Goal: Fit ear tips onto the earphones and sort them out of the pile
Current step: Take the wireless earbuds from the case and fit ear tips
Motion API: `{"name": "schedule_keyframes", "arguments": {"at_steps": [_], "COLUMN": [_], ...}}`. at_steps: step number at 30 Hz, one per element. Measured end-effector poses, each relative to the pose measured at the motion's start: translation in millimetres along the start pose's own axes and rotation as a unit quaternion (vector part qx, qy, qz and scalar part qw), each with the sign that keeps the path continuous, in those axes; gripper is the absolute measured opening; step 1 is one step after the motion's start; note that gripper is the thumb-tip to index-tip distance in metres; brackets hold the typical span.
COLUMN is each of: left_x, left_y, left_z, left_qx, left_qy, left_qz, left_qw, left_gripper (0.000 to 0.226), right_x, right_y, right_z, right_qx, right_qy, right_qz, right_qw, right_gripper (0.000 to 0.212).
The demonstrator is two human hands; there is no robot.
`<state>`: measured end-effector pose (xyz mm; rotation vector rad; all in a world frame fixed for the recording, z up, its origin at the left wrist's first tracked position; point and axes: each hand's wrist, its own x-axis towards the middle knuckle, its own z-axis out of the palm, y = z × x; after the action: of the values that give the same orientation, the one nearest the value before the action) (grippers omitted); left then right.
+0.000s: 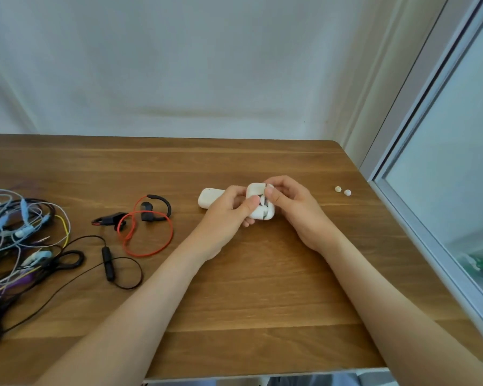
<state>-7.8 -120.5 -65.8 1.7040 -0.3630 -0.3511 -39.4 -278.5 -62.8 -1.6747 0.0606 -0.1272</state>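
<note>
A white earbud charging case (260, 200) with its lid open is held above the wooden table (251, 296). My left hand (229, 215) grips the case body, thumb on its front. My right hand (290, 204) pinches something small and white at the case's open top; what it is stays hidden by the fingers. Two small white ear tips (342, 190) lie on the table to the right. A second white case (209, 197) lies closed behind my left hand.
A tangled pile of wired earphones (14, 243) fills the left side. Red-and-black sport earphones (144, 224) and a thin black neckband set (109, 263) lie separately nearer the middle. A window frame (430, 218) borders the table's right edge.
</note>
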Motion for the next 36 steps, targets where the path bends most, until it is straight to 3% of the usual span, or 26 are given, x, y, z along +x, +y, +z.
{"name": "schedule_keyframes", "arguments": {"at_steps": [5, 8, 10, 15, 22, 36], "left_x": [0, -1, -2, -4, -7, -10], "left_y": [-1, 0, -1, -1, -2, 1], "left_z": [-2, -1, 2, 2, 4, 5], "left_qx": [-0.054, -0.051, -0.024, -0.007, 0.05, 0.125], "left_qy": [0.007, 0.014, 0.023, 0.046, 0.043, 0.076], "left_qz": [-0.009, -0.005, 0.003, 0.016, 0.045, 0.077], "left_qw": [0.998, 0.999, 0.999, 0.999, 0.997, 0.986], "left_gripper": [0.029, 0.025, 0.022, 0.024, 0.021, 0.025], "right_x": [2, 1, -3, -12, -10, -7], "right_y": [2, 3, 4, 2, -1, -3], "right_z": [2, 8, 13, 23, 25, 20], "right_qx": [0.032, -0.08, -0.173, -0.273, -0.163, -0.067], "right_qy": [0.024, 0.125, 0.153, 0.09, 0.069, 0.095], "right_qz": [-0.019, -0.079, -0.137, -0.161, -0.078, -0.018], "right_qw": [0.999, 0.986, 0.963, 0.944, 0.981, 0.993], "right_gripper": [0.018, 0.02, 0.014, 0.029, 0.016, 0.01]}}
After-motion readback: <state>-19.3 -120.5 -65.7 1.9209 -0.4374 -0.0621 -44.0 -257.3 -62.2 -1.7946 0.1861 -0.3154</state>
